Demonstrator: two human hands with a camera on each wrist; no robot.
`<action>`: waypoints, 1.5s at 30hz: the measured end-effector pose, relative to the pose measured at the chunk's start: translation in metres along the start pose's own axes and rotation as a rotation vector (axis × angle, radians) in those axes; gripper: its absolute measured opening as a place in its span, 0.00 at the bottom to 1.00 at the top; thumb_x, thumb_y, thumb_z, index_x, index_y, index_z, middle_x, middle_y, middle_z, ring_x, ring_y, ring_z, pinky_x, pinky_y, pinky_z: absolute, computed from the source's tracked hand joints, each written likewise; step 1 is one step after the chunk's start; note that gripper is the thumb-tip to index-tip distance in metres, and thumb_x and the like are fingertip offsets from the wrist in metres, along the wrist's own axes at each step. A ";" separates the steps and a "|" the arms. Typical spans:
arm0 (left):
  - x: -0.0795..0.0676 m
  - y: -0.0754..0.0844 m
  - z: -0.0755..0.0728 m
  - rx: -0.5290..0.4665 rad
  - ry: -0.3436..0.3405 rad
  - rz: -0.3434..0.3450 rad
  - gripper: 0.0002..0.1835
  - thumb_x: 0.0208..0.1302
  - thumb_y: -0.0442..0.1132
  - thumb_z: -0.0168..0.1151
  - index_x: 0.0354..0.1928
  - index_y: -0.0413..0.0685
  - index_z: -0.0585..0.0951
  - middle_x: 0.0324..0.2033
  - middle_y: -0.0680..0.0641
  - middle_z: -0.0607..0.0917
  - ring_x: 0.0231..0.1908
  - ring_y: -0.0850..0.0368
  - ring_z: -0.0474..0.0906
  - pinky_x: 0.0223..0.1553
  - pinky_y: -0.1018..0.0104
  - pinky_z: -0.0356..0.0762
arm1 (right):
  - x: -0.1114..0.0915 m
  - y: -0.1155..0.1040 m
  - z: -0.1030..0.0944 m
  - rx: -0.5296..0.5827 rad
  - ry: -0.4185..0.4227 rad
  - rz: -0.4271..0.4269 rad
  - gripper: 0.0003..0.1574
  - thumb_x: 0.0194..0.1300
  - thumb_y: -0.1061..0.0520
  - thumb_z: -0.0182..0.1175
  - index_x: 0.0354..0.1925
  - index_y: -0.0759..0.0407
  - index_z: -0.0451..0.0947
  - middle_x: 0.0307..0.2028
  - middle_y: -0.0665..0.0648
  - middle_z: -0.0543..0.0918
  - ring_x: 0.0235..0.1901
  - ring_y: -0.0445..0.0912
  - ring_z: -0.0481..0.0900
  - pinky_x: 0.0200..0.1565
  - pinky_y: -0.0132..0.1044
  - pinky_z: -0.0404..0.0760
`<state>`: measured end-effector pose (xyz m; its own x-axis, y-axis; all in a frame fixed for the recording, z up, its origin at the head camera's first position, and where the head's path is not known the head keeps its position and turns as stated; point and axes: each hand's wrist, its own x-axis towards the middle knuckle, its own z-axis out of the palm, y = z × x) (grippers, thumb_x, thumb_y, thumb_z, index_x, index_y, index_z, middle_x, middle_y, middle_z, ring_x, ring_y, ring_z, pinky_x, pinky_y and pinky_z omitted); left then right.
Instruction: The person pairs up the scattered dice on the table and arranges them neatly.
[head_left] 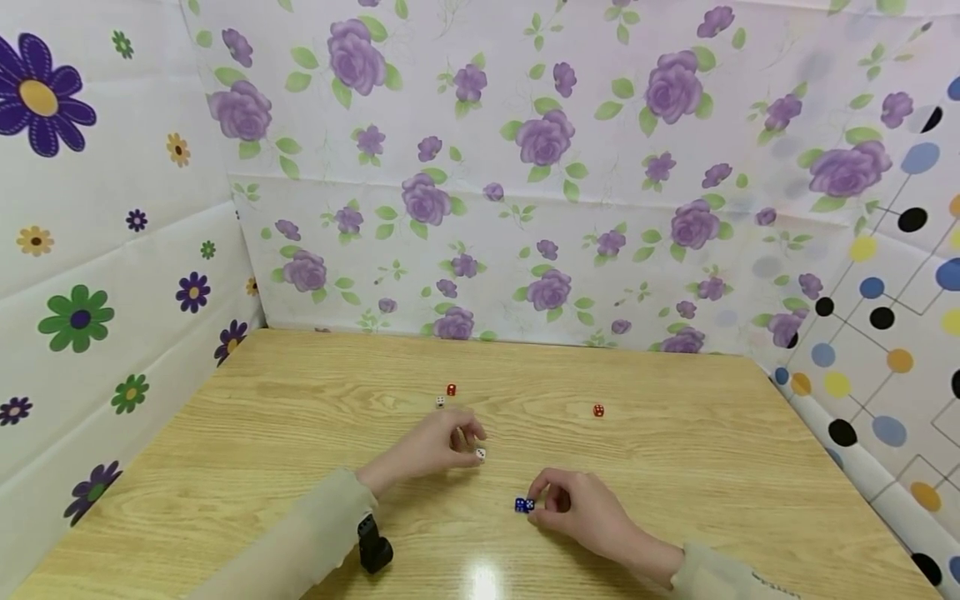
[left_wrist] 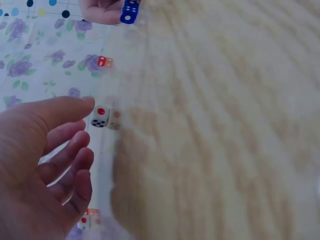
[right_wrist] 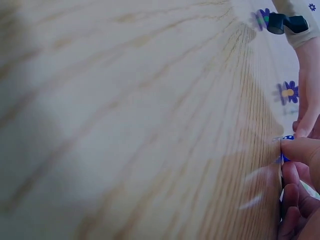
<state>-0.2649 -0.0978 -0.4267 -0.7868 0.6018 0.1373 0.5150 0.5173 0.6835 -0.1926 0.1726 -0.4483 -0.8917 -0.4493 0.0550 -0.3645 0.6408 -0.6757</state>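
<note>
My left hand [head_left: 438, 443] is low over the table, its thumb tip beside a white die [head_left: 481, 455]. In the left wrist view that die [left_wrist: 99, 118] rests on the table by the thumb, while the other fingers are loosely bent and apart from it. To the right and nearer me, my right hand [head_left: 588, 510] pinches a blue die [head_left: 530, 505] between thumb and index finger. A second blue die [head_left: 519, 505] sits right against it on its left. In the right wrist view the thumb partly hides the blue dice [right_wrist: 288, 138].
Farther back stand a second white die [head_left: 440, 402] and a red die [head_left: 452, 389], close together. Another red die [head_left: 598, 411] lies back right. Patterned cloths hang behind and along both sides of the wooden table [head_left: 337, 367]. A black device [head_left: 372, 546] is strapped to the left wrist.
</note>
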 end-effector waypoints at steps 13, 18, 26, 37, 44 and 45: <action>-0.003 -0.013 0.009 -0.051 0.030 -0.067 0.06 0.60 0.37 0.70 0.38 0.48 0.83 0.31 0.53 0.83 0.31 0.63 0.76 0.34 0.72 0.76 | 0.000 -0.001 0.000 0.018 -0.007 -0.008 0.07 0.61 0.48 0.69 0.37 0.44 0.81 0.23 0.42 0.78 0.21 0.32 0.70 0.25 0.28 0.71; -0.002 -0.013 0.011 -0.017 0.041 -0.074 0.05 0.60 0.37 0.70 0.36 0.50 0.83 0.31 0.54 0.83 0.31 0.65 0.76 0.34 0.73 0.76 | -0.001 -0.001 0.000 0.014 -0.002 -0.012 0.07 0.61 0.48 0.69 0.37 0.43 0.81 0.23 0.42 0.78 0.21 0.32 0.70 0.25 0.28 0.71; -0.001 -0.013 0.013 0.009 0.059 -0.074 0.04 0.60 0.37 0.70 0.35 0.51 0.83 0.30 0.55 0.83 0.30 0.66 0.75 0.33 0.73 0.75 | -0.001 -0.001 0.000 0.012 -0.001 -0.008 0.07 0.61 0.47 0.69 0.37 0.43 0.81 0.22 0.42 0.78 0.21 0.32 0.70 0.25 0.28 0.70; 0.000 -0.010 0.015 0.021 0.053 -0.068 0.03 0.61 0.38 0.70 0.35 0.51 0.84 0.30 0.56 0.83 0.29 0.66 0.75 0.32 0.72 0.75 | -0.001 0.000 0.000 0.010 0.001 -0.009 0.07 0.61 0.48 0.69 0.37 0.44 0.81 0.22 0.42 0.78 0.21 0.31 0.70 0.25 0.28 0.71; 0.000 -0.008 0.016 0.023 0.051 -0.070 0.03 0.61 0.38 0.70 0.34 0.51 0.84 0.29 0.55 0.83 0.28 0.66 0.75 0.31 0.73 0.74 | -0.001 0.000 0.000 0.010 0.004 -0.007 0.07 0.60 0.48 0.70 0.37 0.44 0.81 0.22 0.42 0.78 0.21 0.31 0.70 0.25 0.28 0.71; 0.000 -0.008 0.016 0.027 0.053 -0.069 0.03 0.60 0.37 0.70 0.34 0.51 0.84 0.29 0.55 0.83 0.28 0.66 0.75 0.31 0.73 0.74 | 0.000 0.000 0.000 0.011 0.005 -0.005 0.08 0.60 0.48 0.70 0.37 0.44 0.81 0.22 0.42 0.78 0.21 0.31 0.70 0.25 0.28 0.71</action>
<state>-0.2638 -0.0921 -0.4436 -0.8370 0.5318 0.1291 0.4676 0.5726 0.6733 -0.1919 0.1723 -0.4483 -0.8910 -0.4497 0.0619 -0.3664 0.6318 -0.6831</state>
